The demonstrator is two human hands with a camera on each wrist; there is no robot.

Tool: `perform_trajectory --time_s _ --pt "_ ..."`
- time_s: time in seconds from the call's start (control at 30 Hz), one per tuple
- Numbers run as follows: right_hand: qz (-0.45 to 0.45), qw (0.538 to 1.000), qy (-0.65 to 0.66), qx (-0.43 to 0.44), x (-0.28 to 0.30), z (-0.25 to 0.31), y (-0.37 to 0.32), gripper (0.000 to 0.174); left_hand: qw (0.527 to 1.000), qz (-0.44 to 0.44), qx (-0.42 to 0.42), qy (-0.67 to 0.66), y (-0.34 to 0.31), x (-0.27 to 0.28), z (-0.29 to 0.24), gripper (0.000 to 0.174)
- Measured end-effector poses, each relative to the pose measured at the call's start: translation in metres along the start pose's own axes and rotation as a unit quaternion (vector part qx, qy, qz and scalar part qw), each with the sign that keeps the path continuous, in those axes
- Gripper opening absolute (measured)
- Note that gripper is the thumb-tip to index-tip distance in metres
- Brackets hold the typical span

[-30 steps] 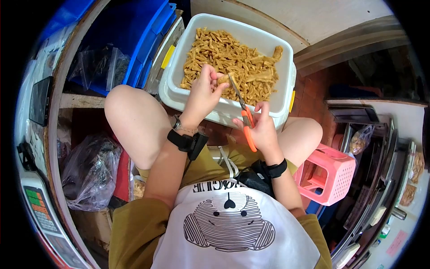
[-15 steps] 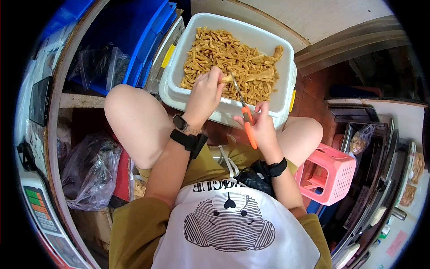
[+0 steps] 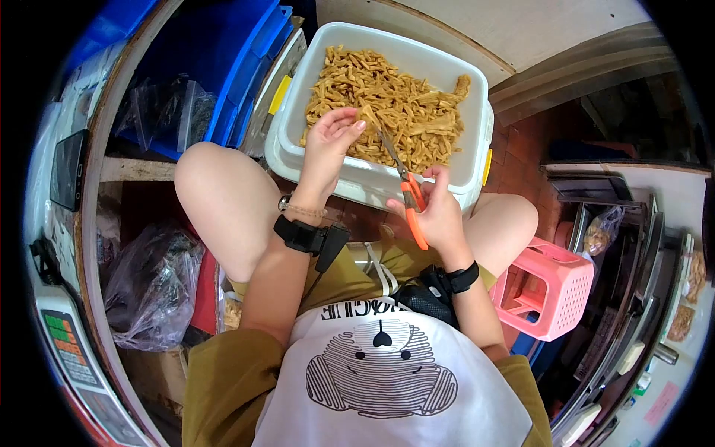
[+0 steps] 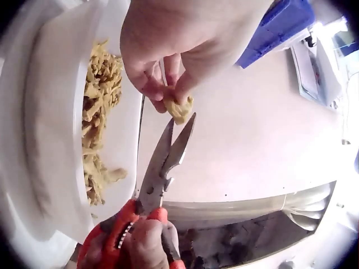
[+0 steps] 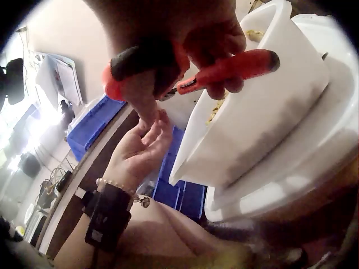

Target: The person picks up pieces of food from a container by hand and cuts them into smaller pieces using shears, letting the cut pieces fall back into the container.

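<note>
Between its thumb and fingers the left hand (image 3: 325,149) pinches a small yellowish-brown food piece (image 4: 180,110), above the near left part of a white tub (image 3: 296,112). The right hand (image 3: 441,220) grips orange-handled scissors (image 3: 412,212), the fingers round the handles. In the left wrist view the scissor blades (image 4: 162,159) are parted, their tips right at the lower end of the piece. A heap of similar brown strips (image 3: 380,86) covers the tub's bottom, with a few longer, uncut-looking pieces (image 3: 439,127) at its right side.
The tub sits between the person's knees on another white container with yellow latches (image 3: 280,94). Blue bins (image 3: 242,82) stand at the left, above a shelf holding a plastic bag (image 3: 153,287). A pink stool (image 3: 547,290) stands to the right, near a dark rack.
The left hand first turned back-upward with its piece at the blades, then rolled palm-up and drew back slightly left. The right hand and scissors have stayed nearly in place.
</note>
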State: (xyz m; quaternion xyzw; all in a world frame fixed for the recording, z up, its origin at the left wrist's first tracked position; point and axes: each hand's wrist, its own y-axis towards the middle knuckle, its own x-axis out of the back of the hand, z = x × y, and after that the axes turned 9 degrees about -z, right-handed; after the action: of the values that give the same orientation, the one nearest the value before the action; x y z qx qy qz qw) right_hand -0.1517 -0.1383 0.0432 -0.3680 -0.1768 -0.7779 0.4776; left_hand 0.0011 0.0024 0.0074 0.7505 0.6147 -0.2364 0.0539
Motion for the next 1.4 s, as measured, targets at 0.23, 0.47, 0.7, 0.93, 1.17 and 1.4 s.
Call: perform_trajectory --time_s 0.23,0.47,0.7,0.93,1.17,1.4 --pt "0.007 1.0 -0.01 -0.003 0.002 0.0 0.001 0.071 0.999 0.0 0.029 0.03 -0.003 -0.003 0.001 0.026" --pt "0.034 0.999 -0.015 0.008 0.001 -0.002 0.001 0.071 1.0 -0.022 0.013 0.015 -0.003 -0.003 0.0 0.024" --pt "0.046 0.999 0.0 -0.005 0.003 -0.001 0.001 0.071 0.999 0.018 0.001 0.049 -0.006 -0.005 -0.001 0.022" --pt "0.013 0.998 0.062 0.027 -0.004 -0.009 0.0 0.075 0.991 0.125 0.022 0.043 -0.009 -0.008 -0.001 0.017" --pt "0.023 0.997 0.068 0.027 -0.004 -0.006 -0.001 0.079 0.982 0.147 0.089 0.072 -0.008 -0.006 -0.001 0.018" --pt "-0.026 0.992 0.111 0.062 -0.009 -0.009 -0.002 0.066 0.99 0.11 0.073 0.041 -0.006 -0.004 -0.005 0.02"
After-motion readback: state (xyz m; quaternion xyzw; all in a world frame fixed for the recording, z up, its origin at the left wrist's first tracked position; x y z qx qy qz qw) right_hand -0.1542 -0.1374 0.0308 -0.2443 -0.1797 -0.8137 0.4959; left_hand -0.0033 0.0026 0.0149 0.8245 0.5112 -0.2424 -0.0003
